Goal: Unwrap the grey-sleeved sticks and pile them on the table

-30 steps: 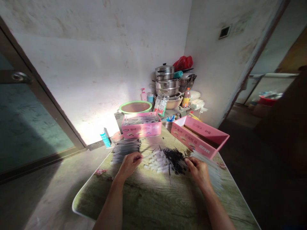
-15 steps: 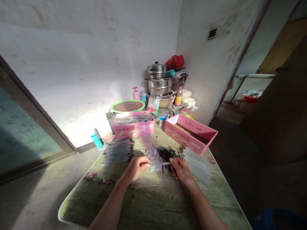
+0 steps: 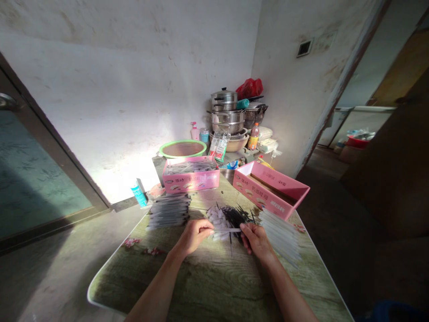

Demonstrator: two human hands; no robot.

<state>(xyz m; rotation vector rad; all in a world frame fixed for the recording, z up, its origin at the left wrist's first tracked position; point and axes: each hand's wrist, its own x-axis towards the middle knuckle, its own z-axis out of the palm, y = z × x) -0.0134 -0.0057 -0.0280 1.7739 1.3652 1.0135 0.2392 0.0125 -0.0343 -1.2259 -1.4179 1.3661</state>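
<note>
A thin, whitish translucent tube (image 3: 228, 230) lies level between my hands, just above the table. My left hand (image 3: 196, 235) pinches its left end with thumb and fingertips. The other end is gripped by my right hand (image 3: 257, 240), fingers curled. Behind the tube are a heap of short white pieces (image 3: 217, 217) and a pile of thin black sticks (image 3: 235, 215). Left of them, a layer of greyish tubes with dark ends (image 3: 170, 212) lies in rows. Beside my right hand is a spread of clear, pale tubes (image 3: 279, 235).
A pink box (image 3: 192, 182) filled with tubes stands at the table's back. To its right, an angled pink box (image 3: 246, 190) shows a brown bottom. Behind are a green-rimmed basin (image 3: 164, 150), stacked steel pots (image 3: 228, 118) and a bottle (image 3: 254, 136). The wooden-patterned table (image 3: 214, 286) has rounded corners.
The view has turned slightly, so everything sits a little further right in the picture. Both hands keep the same hold on the tube, with no clear movement over the table.
</note>
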